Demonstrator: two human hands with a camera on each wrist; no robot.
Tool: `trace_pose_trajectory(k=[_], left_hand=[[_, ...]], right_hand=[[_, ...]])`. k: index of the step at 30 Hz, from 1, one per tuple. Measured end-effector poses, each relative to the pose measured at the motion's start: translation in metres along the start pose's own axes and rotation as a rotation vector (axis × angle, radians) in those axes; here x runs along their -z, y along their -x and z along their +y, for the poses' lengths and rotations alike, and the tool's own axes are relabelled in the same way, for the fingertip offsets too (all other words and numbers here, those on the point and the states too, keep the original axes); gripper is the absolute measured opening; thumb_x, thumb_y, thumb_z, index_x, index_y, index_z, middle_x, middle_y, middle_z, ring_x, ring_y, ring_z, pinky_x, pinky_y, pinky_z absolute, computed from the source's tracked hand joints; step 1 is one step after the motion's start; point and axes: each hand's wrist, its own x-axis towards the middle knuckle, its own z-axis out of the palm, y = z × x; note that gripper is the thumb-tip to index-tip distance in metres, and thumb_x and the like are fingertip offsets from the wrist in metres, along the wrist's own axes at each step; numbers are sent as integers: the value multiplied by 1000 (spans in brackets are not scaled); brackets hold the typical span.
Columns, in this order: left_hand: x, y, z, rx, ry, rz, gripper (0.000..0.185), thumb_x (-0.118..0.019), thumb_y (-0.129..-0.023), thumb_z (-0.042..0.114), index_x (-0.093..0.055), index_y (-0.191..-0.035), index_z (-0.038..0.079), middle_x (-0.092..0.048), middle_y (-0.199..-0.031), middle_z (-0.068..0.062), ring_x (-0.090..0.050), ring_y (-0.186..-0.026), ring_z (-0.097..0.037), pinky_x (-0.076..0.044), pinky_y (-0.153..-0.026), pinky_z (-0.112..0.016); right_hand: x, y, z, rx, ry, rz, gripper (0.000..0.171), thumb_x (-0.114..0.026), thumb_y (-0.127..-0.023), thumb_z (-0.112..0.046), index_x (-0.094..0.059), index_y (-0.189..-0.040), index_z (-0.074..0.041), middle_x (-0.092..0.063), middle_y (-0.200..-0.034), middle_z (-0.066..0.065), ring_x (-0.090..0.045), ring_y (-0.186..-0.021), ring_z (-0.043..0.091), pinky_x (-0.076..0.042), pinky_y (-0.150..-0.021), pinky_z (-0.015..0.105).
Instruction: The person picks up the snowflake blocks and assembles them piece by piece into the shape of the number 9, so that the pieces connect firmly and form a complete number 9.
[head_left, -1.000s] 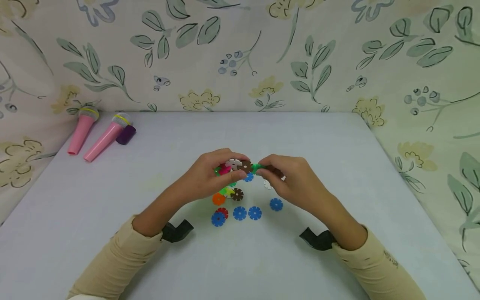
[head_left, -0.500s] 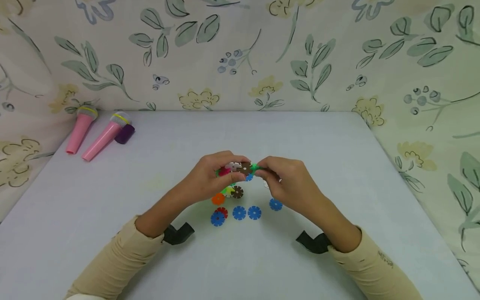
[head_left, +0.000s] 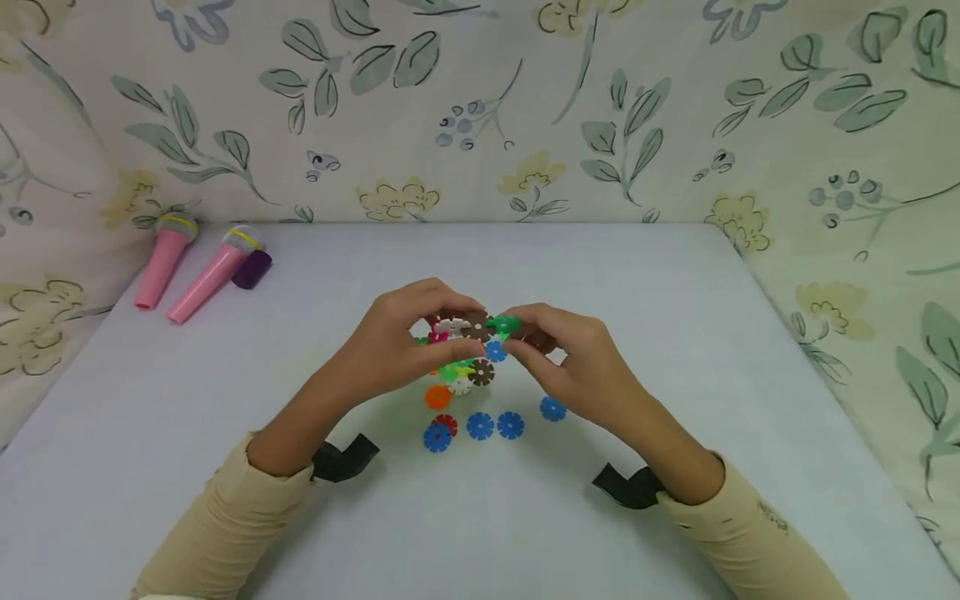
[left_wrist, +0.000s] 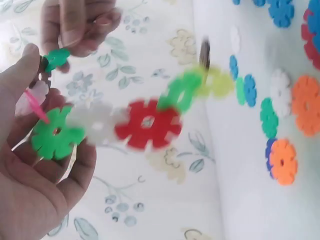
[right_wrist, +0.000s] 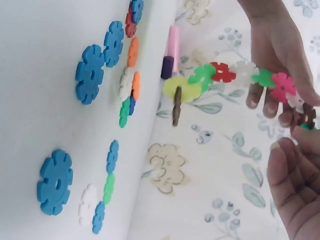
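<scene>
Both hands' fingers pinching a snowflake-disc chain (head_left: 472, 329), wrist views reveal its hanging tail (right_wrist: 202, 77)

1. Evenly and softly lit from overhead throughout; no glare or hot spots on the table (head_left: 675, 333).
2. Faint, diffuse shadows only, under the left hand (head_left: 401, 346), the right hand (head_left: 573, 362) and both forearms.
3. Head view sharp from near edge to far edge; slight bowing toward the frame corners.
4. Left wrist view motion-blurred across the chain of plastic discs (left_wrist: 147, 125); nearest fingers soft.
5. Right wrist view brighter, slightly washed out; close hand out of focus.
</scene>
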Motion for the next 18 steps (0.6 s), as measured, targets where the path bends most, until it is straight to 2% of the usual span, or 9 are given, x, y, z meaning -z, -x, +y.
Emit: trace_pose_trajectory(k=[3,5,8,12,15,18], left_hand=[[6,0,1,20,20,21,36,-85,-83,13,-72,-116,9,-69,-105,6,-60,-92,-10,-55,-77,-31],[8,0,1,46,49,20,34,-82,-85,12,-71,-117,8,-69,-107,5,-62,-93,-10,-56,-77,-31],[9,-1,2,93,93,-3,32,-75,-91,12,-67,-121,7,-68,-109,3,-62,-96,-12,-55,-79,-32],[8,1,2,152,133,-41,32,-62,-96,11,-58,-128,9,-65,-110,0,-60,-100,-14,-55,-81,-36],[8,2,1,159,141,-63,31,-58,-97,11,-55,-128,10,-65,-110,-4,-60,-101,-15,-55,-80,-38],[8,2,1,146,137,-66,27,-60,-97,13,-57,-124,10,-64,-107,-3,-60,-97,-15,-55,-72,-37]], right_hand=[[0,-1,7,-55,16,-46,29,-72,-90,2,-64,-118,2,-72,-96,5,-67,-80,13,-57,-68,29],[0,-3,15,-112,38,-108,25,-71,-92,0,-66,-117,1,-72,-98,6,-66,-82,14,-57,-69,30],[-4,-10,28,-192,50,-261,18,-69,-94,-2,-70,-112,0,-71,-102,6,-64,-84,15,-56,-72,31],[-21,-30,45,-204,55,-478,15,-68,-95,-4,-73,-109,-1,-71,-104,6,-62,-87,17,-54,-77,30],[-38,-47,53,-200,68,-575,18,-70,-94,-6,-72,-112,-3,-71,-102,5,-63,-88,18,-54,-78,29],[-53,-62,58,-262,103,-668,23,-69,-96,-12,-69,-118,-6,-69,-103,2,-62,-90,17,-53,-82,28]])
